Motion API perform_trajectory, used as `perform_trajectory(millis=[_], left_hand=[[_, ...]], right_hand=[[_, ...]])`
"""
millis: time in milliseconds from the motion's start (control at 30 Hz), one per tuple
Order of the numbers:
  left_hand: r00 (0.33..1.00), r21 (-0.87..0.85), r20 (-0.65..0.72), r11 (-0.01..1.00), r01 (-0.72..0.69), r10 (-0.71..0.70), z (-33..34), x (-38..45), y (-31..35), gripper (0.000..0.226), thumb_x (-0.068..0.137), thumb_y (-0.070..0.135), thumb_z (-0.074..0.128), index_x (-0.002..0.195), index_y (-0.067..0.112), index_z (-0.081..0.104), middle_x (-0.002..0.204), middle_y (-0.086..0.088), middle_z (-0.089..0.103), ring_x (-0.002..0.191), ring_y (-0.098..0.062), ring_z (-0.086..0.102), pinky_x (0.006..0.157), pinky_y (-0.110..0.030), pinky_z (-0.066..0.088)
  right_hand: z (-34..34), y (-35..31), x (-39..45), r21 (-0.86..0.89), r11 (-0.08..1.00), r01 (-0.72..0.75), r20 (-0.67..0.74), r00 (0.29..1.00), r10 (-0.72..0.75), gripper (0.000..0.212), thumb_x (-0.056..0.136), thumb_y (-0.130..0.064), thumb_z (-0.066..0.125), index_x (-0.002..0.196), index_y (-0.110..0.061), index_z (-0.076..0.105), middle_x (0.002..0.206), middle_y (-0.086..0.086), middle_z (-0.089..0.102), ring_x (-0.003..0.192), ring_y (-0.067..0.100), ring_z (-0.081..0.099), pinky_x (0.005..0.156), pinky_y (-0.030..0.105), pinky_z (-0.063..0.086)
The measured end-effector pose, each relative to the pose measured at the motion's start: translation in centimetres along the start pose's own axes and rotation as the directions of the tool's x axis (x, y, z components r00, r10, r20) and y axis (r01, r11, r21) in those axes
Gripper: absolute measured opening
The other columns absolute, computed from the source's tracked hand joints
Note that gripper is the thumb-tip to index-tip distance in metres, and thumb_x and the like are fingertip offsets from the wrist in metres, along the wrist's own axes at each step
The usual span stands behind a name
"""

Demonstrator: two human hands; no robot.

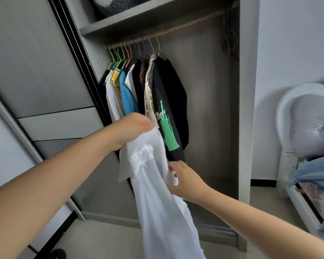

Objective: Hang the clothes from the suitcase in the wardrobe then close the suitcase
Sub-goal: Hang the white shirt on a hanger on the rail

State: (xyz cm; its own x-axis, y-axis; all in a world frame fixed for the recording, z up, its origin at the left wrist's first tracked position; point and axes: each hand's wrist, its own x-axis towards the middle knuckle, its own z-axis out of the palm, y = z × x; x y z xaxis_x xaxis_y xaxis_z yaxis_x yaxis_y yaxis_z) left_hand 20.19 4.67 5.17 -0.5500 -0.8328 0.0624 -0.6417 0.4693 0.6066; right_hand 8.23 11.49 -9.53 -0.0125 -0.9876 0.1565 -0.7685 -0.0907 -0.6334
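We log a white shirt (157, 193) gripped by our left hand (133, 128) and pinched by our right hand (183, 176), its hem cut off below, fingertips hidden in cloth, before the wardrobe (243, 109).

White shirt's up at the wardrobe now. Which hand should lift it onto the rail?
Left, probably. The left hand grips the top of the white shirt, nearer the rail. The right hand pinches the cloth lower down and can steady it. No hanger shows in the shirt.
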Motion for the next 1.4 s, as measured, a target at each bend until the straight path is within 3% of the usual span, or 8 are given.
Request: perform_trajectory(millis=[200,300,433,600,700,933,1167,1400], left_hand=[[0.998,0.176,-0.040,0.983,-0.050,0.058,-2.7,3.0,-0.6,0.037,0.090,0.028,0.054,0.059,0.014,0.042,0.062,0.001,0.038,0.058,-0.013,0.033,0.057,-0.026,0.027],[0.996,0.737,0.066,0.670,-0.088,0.058,-4.3,5.3,-1.7,0.038,0.076,0.048,0.065,0.069,0.017,0.045,0.067,0.007,0.044,0.065,-0.009,0.042,0.058,-0.022,0.033],[0.998,0.896,-0.027,0.443,0.003,0.049,-5.3,9.9,-3.3,0.034,0.078,0.051,0.060,0.090,0.020,0.051,0.076,0.009,0.044,0.079,-0.014,0.044,0.058,-0.028,0.041],[0.935,0.842,-0.322,0.497,0.211,0.149,-7.6,17.7,-5.2,0.019,0.085,0.032,0.050,0.094,0.016,0.048,0.070,0.002,0.037,0.073,-0.022,0.044,0.061,-0.028,0.038],[0.927,0.849,-0.349,0.466,0.250,0.139,-8.5,22.2,-6.3,0.037,0.084,0.045,0.051,0.104,0.014,0.049,0.091,-0.005,0.055,0.086,-0.027,0.055,0.061,-0.029,0.038],[0.870,0.847,-0.419,0.457,0.271,0.261,-8.0,29.0,-7.5,0.024,0.087,0.017,0.052,0.108,0.006,0.048,0.100,-0.013,0.060,0.091,-0.032,0.059,0.048,-0.023,0.024],[0.678,0.778,-0.548,0.597,0.196,0.490,-8.9,31.0,-8.3,0.039,0.060,-0.011,0.063,0.097,-0.007,0.053,0.093,-0.032,0.051,0.084,-0.047,0.052,0.061,-0.049,0.040],[0.786,0.428,-0.598,0.892,0.147,0.157,-9.0,33.0,-7.8,0.009,0.084,-0.005,0.040,0.085,0.000,0.047,0.099,-0.032,0.052,0.093,-0.040,0.051,0.064,-0.032,0.028]], right_hand=[[-2.6,1.9,6.5,-0.145,0.979,-0.143,-0.100,0.987,0.130,0.017,0.088,-0.006,0.040,0.097,-0.002,0.054,0.109,0.018,0.060,0.086,0.031,0.053,0.066,0.026,0.034],[-7.8,2.6,10.5,-0.193,0.972,-0.132,-0.164,0.981,0.100,0.019,0.087,-0.003,0.038,0.076,-0.006,0.054,0.105,0.021,0.063,0.097,0.036,0.057,0.066,0.026,0.032],[-15.1,2.2,15.8,-0.299,0.953,-0.052,-0.344,0.937,-0.056,0.031,0.085,-0.003,0.043,0.058,-0.019,0.039,0.098,0.022,0.062,0.094,0.036,0.057,0.065,0.028,0.030],[-21.1,1.3,21.7,-0.284,0.959,0.024,-0.535,0.826,-0.179,0.042,0.090,-0.012,0.051,0.130,-0.004,0.043,0.109,0.022,0.059,0.106,0.034,0.054,0.068,0.025,0.030],[-22.7,1.8,24.3,-0.392,0.919,0.036,-0.527,0.810,-0.257,0.047,0.086,-0.029,0.061,0.126,-0.008,0.048,0.103,0.017,0.062,0.101,0.033,0.057,0.070,0.025,0.036],[-24.2,5.4,28.1,-0.922,0.360,-0.146,-0.227,0.954,-0.195,0.035,0.089,-0.036,0.051,0.115,-0.014,0.046,0.104,0.012,0.062,0.095,0.035,0.059,0.066,0.032,0.037],[-27.1,7.7,30.7,-0.837,0.538,-0.100,-0.192,0.974,-0.118,0.026,0.082,-0.016,0.053,0.108,-0.015,0.056,0.102,0.009,0.062,0.095,0.031,0.058,0.080,0.039,0.049],[-28.6,8.2,31.4,-0.788,0.614,-0.051,-0.116,0.991,-0.066,0.027,0.094,-0.023,0.047,0.110,-0.007,0.062,0.107,0.009,0.063,0.086,0.018,0.049,0.080,0.027,0.040]])
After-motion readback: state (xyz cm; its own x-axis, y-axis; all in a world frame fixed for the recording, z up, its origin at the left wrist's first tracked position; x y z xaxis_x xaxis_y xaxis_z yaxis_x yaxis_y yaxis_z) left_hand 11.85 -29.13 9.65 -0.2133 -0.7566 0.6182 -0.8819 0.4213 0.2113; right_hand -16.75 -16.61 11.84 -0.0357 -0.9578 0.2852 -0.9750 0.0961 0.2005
